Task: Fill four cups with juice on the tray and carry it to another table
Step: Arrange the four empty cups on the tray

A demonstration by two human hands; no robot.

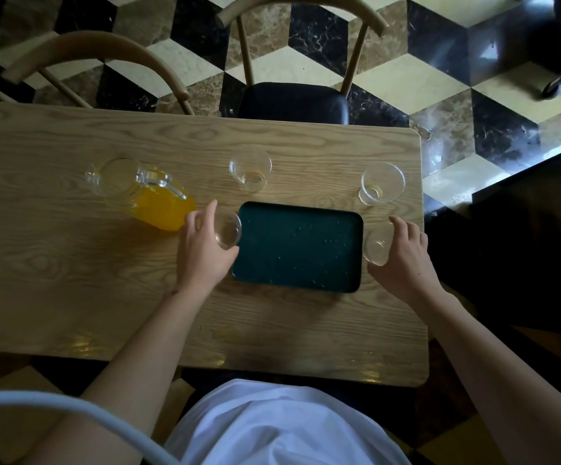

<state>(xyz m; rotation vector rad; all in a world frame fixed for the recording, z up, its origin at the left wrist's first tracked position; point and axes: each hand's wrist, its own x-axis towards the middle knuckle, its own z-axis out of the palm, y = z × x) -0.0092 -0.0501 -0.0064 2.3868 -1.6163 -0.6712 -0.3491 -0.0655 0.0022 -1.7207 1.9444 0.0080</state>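
Observation:
A dark green tray [297,250] lies on the wooden table [71,280], with nothing on it. My left hand [205,250] is wrapped around a clear glass cup [228,229] at the tray's left edge. My right hand [403,260] closes on another clear cup [377,247] at the tray's right edge. Two more empty clear cups stand beyond the tray, one at the middle [250,170] and one at the far right [382,183]. A glass pitcher [144,193] holding orange juice stands to the left, just beyond my left hand.
Two wooden chairs stand on the far side, one with a black seat [292,102] and one at the left [97,55]. The table's right edge [423,229] runs close to my right hand. A white cable [71,411] crosses the lower left.

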